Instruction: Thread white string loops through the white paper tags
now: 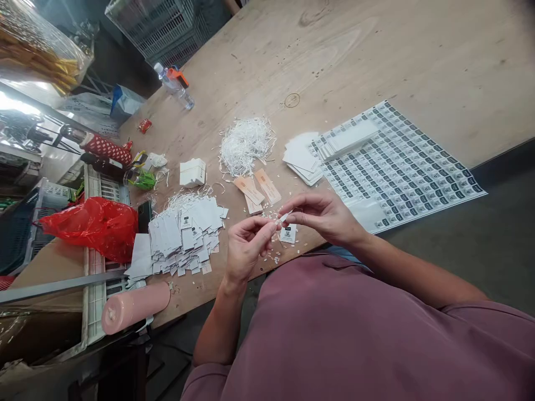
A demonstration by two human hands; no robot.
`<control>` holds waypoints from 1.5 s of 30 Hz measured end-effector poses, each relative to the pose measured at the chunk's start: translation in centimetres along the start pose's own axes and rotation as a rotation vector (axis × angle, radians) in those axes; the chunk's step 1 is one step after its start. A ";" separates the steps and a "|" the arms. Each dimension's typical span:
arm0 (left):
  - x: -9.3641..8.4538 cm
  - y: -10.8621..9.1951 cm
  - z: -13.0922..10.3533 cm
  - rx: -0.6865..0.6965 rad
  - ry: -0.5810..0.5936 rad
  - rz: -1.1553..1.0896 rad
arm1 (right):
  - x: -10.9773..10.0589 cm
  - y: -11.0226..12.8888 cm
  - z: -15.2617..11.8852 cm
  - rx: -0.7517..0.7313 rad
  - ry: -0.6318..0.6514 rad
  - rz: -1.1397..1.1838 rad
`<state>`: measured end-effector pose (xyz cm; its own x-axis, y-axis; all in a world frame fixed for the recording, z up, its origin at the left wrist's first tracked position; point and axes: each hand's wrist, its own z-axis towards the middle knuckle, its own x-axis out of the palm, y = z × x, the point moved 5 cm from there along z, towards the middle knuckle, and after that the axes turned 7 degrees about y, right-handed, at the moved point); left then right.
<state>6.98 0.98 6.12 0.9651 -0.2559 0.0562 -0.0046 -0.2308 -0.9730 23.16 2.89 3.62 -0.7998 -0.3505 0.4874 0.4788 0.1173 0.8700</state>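
Note:
My left hand (249,245) and my right hand (321,216) meet at the table's front edge, pinching a small white piece (285,217) between their fingertips. Just under it lies a white card with a printed code (288,233), amid small white scraps. Orange-and-white cards (249,190) lie beyond the hands. To the left spreads a heap of white tagged cards (188,234). On the right is a large sheet of printed labels (401,172), with a stack of white cards (349,140) on it and more white cards (301,159) beside it.
A pile of white paper strips (246,146) and a banded card stack (193,172) lie farther back. A clear bottle (178,89) stands or lies at the far edge. At left are a red plastic bag (96,228), a pink cylinder (136,307) and a dark phone (144,216).

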 end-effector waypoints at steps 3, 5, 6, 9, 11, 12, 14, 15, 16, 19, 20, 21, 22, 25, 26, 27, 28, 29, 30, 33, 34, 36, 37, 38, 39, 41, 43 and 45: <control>0.2 -0.2 0.2 0.000 0.002 0.041 | -0.1 0.1 0.0 -0.002 -0.013 0.008; 0.3 -0.4 0.3 0.003 0.004 0.063 | -0.2 0.1 0.0 -0.006 -0.022 -0.009; 0.3 -0.4 0.3 0.005 0.005 0.073 | -0.2 0.2 0.0 -0.007 -0.024 -0.021; 0.4 -0.4 0.4 0.010 0.010 0.091 | -0.2 0.2 0.0 -0.025 -0.011 -0.036; 0.4 -0.5 0.5 0.011 0.008 0.101 | -0.3 0.2 0.0 -0.048 -0.005 -0.049; 0.4 -0.5 0.6 0.011 0.007 0.109 | -0.3 0.3 -0.1 -0.060 -0.006 -0.070; 0.4 -0.5 0.6 0.013 0.001 0.132 | -0.4 0.5 -0.1 -0.093 -0.016 -0.146; 0.4 -0.6 0.7 0.015 0.001 0.145 | -0.4 0.7 -0.1 -0.114 -0.023 -0.194; 0.3 -0.6 0.7 0.019 0.001 0.156 | -0.4 0.8 -0.2 -0.135 -0.027 -0.239; 0.3 -0.6 0.7 0.032 0.003 0.170 | -0.2 1.2 -0.3 -0.179 -0.024 -0.314; 0.3 -0.6 0.7 0.034 0.004 0.168 | -0.2 1.3 -0.3 -0.184 -0.021 -0.318; 0.3 -0.6 0.7 0.036 0.006 0.164 | -0.1 1.3 -0.3 -0.185 -0.018 -0.314; 0.4 -0.7 0.7 0.039 0.008 0.162 | -0.1 1.3 -0.2 -0.182 -0.016 -0.306; 0.6 -1.0 0.6 0.053 0.024 0.175 | -0.2 1.0 -0.1 -0.127 -0.014 -0.231; 0.7 -1.1 0.6 0.057 0.035 0.181 | -0.3 0.8 0.0 -0.096 -0.013 -0.189; 0.9 -1.3 0.5 0.062 0.047 0.183 | -0.4 0.5 0.0 -0.064 -0.010 -0.144; 1.0 -1.4 0.5 0.065 0.060 0.182 | -0.4 0.2 0.1 -0.034 -0.005 -0.099; 1.1 -1.5 0.4 0.069 0.071 0.178 | -0.4 -0.1 0.1 -0.009 -0.001 -0.059; 1.1 -1.6 0.4 0.074 0.078 0.175 | -0.4 -0.3 0.1 0.011 0.003 -0.026; 1.0 -1.8 0.4 0.096 0.077 0.185 | -0.4 -0.8 0.1 0.052 0.007 0.031; 1.0 -1.8 0.4 0.103 0.072 0.197 | -0.4 -0.9 0.1 0.058 0.006 0.032; 0.9 -1.7 0.4 0.120 0.061 0.233 | -0.3 -0.7 0.1 0.055 0.006 0.003; 0.9 -1.7 0.4 0.133 0.053 0.256 | -0.3 -0.6 0.1 0.045 0.005 -0.019; 0.9 -1.7 0.4 0.149 0.044 0.280 | -0.4 -0.4 0.1 0.031 0.006 -0.038; 0.8 -1.8 0.3 0.168 0.035 0.302 | -0.4 -0.4 0.1 0.018 0.010 -0.048; 0.8 -1.8 0.3 0.201 0.022 0.335 | -0.4 -0.5 0.2 0.013 0.021 -0.032; 0.8 -1.9 0.2 0.221 0.031 0.347 | -0.5 -0.9 0.2 0.039 0.033 0.018; 0.9 -1.9 0.2 0.233 0.044 0.357 | -0.6 -1.4 0.2 0.070 0.031 0.069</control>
<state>7.89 1.39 8.02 0.9018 -0.3219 -0.2884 -0.2718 0.0964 -0.9575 22.84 3.14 2.14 -0.7537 -0.3682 0.5444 0.5047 0.2063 0.8383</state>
